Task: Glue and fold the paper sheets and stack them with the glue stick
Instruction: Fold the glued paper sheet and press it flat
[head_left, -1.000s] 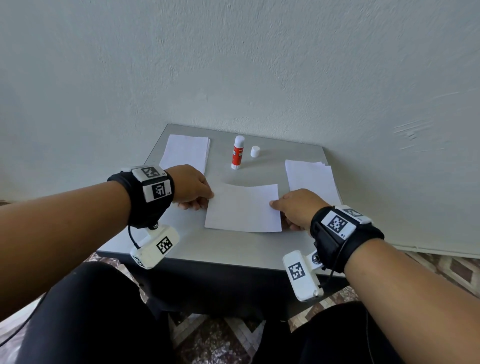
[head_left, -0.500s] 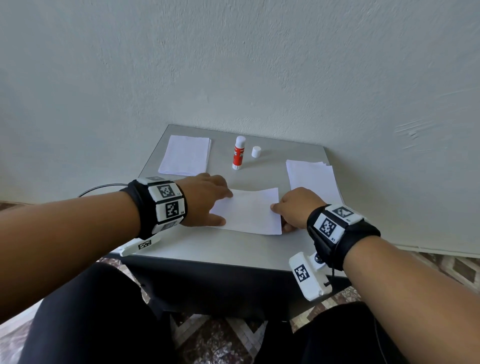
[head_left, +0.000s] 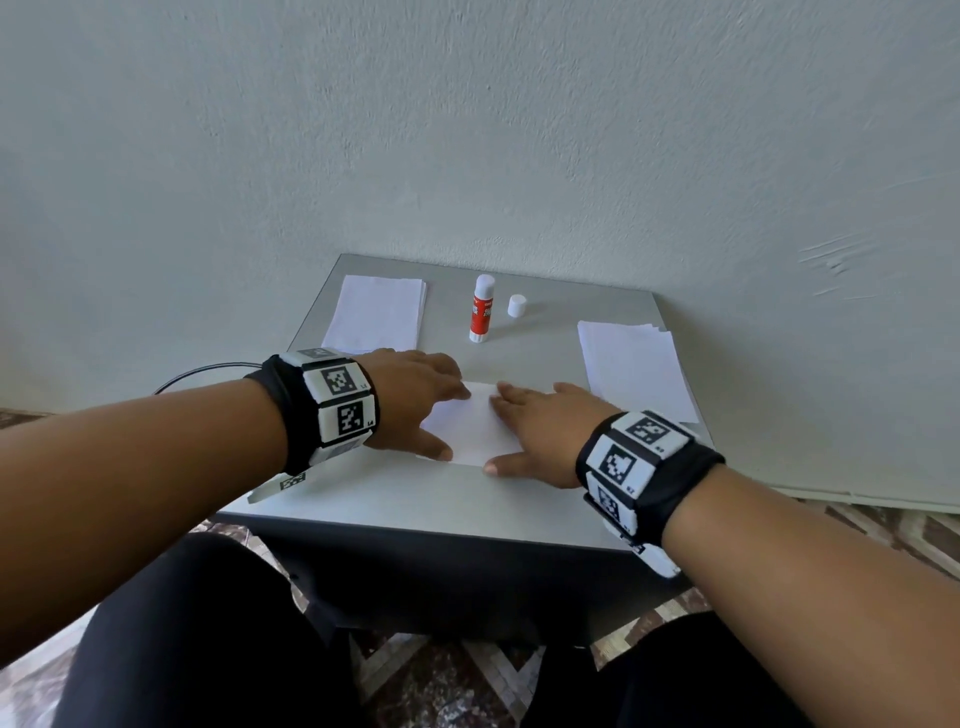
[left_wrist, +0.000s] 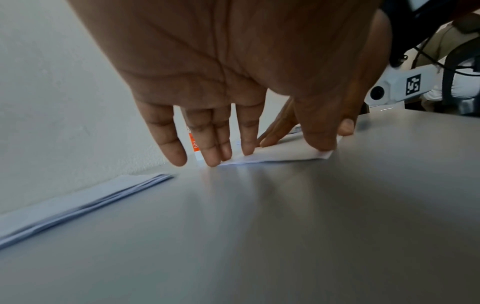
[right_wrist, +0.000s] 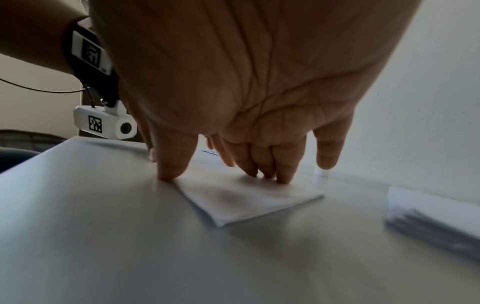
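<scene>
Both hands lie flat, fingers straight, on the folded sheet (head_left: 475, 428) in the middle of the table (head_left: 363, 493), just in front of the glue stick (head_left: 482, 309). The left hand (head_left: 415, 400) presses its left part, the right hand (head_left: 540, 431) its right part, and their fingertips nearly meet over the paper; neither hand grips anything. The right wrist view shows the sheet doubled, with its near corner lifted slightly off the table.

From here the likely trouble is a skewed or loose fold. If one hand slides before the glue takes, the two layers could shift and the edges set out of line. Uneven pressure could leave a corner unstuck, so the piece would spring open once released. Glue squeezed out at an edge could catch the table or a fingertip, and the paper might then lift with the hand.

The glue stick stands upright and uncapped, its white cap (head_left: 517, 305) just to its right. A neat paper stack (head_left: 376, 312) lies to the left of the glue stick and a looser pile of sheets (head_left: 634, 369) to its right, nearer the person. A careless reach toward either could tip the stick over.

The stick's red label bears white lettering, too small to read. The wristbands carry square black-and-white marker patterns; their tiny characters are not legible
</scene>
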